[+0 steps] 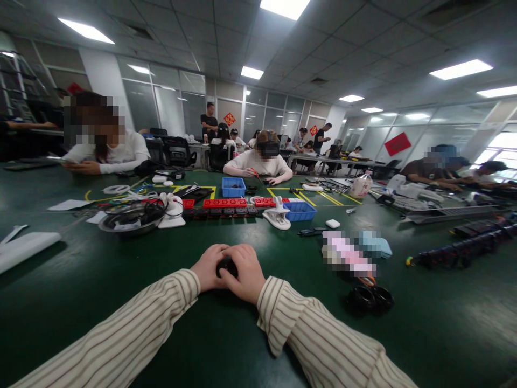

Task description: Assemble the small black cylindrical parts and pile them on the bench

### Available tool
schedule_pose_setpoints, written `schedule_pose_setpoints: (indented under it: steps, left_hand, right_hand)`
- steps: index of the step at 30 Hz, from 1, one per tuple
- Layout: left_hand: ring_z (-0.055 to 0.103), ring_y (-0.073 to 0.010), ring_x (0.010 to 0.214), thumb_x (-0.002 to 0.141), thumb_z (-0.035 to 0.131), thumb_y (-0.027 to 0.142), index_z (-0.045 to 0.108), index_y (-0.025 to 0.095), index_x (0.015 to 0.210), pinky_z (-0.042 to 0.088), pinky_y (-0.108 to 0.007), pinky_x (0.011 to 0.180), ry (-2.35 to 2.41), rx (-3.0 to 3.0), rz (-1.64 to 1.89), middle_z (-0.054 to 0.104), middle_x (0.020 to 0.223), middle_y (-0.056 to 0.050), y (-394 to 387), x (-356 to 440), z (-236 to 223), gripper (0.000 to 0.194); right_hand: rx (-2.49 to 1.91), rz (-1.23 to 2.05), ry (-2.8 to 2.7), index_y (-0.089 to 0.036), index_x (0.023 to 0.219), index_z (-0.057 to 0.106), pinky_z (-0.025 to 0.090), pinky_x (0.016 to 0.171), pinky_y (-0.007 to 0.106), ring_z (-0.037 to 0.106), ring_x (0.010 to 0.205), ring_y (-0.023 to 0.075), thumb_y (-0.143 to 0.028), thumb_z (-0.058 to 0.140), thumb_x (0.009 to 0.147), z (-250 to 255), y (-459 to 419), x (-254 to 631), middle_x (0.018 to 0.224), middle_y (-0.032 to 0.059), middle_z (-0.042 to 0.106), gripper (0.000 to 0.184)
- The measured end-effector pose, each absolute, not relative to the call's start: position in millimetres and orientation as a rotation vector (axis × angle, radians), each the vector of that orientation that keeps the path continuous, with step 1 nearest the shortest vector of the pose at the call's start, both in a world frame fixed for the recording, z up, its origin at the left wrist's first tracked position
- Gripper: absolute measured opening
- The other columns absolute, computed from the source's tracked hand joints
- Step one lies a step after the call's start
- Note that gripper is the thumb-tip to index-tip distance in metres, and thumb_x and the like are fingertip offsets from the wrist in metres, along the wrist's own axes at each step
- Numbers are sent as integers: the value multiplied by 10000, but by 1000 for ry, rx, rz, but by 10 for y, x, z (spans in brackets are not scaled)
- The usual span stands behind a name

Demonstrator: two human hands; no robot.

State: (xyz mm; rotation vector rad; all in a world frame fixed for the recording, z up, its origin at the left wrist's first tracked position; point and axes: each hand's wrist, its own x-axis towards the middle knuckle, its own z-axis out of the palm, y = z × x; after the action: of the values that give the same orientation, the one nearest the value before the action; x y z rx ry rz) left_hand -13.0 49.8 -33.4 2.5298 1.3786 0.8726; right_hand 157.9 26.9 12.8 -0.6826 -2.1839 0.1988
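Note:
In the head view, my left hand (207, 268) and my right hand (247, 272) meet above the green tabletop (194, 328). Between them is a small black rounded object (227, 265), glossy and dark, whose kind I cannot make out. Both hands are closed round it, the right one overlapping the left at the top. Most of the object is covered by fingers. To the right of my hands lies a pair of black round, ring-like pieces (369, 298), apart from them.
Beyond my hands stand a white clip stand (278, 214), red-topped strips (225, 203), a blue bin (299, 210) and another blue bin (233, 187). A metal bowl of cables (131, 222) is at left. Blurred pink packets (349, 254) lie at right. A person (258, 161) sits opposite.

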Motion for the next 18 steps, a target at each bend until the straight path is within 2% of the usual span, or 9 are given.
schedule_pose_setpoints:
  steps: [4, 8, 12, 18]
  left_hand:
    - [455, -313, 1082, 482, 768, 442, 559, 165, 1069, 327, -487, 994, 1446, 2531, 820, 525, 1137, -107, 433, -103, -253, 682]
    - [514, -272, 952, 506, 757, 386, 609, 157, 921, 371, -448, 940, 1440, 2576, 793, 568, 980, -71, 396, -61, -190, 496]
    - [517, -251, 930, 544, 709, 282, 613, 170, 890, 415, -392, 888, 1360, 2544, 841, 571, 950, -59, 402, -66, -174, 376]
    - [511, -264, 980, 526, 690, 219, 619, 163, 898, 420, -382, 920, 1257, 2456, 772, 558, 987, -60, 436, -120, -190, 383]
  right_hand:
    - [-932, 185, -2120, -165, 947, 528, 370, 825, 368, 490, 895, 214, -349, 614, 742, 92, 293, 1572, 933, 61, 567, 288]
    - [-1037, 153, -2178, -172, 856, 540, 367, 787, 353, 483, 856, 208, -380, 642, 739, 60, 307, 1548, 883, 48, 551, 260]
    - [-969, 149, -2249, -177, 845, 550, 368, 762, 329, 483, 844, 199, -301, 608, 754, 56, 308, 1535, 867, 45, 550, 165]
    - [-637, 238, -2326, -178, 815, 559, 358, 827, 333, 515, 872, 183, -119, 503, 682, 76, 311, 1543, 875, 36, 606, 156]
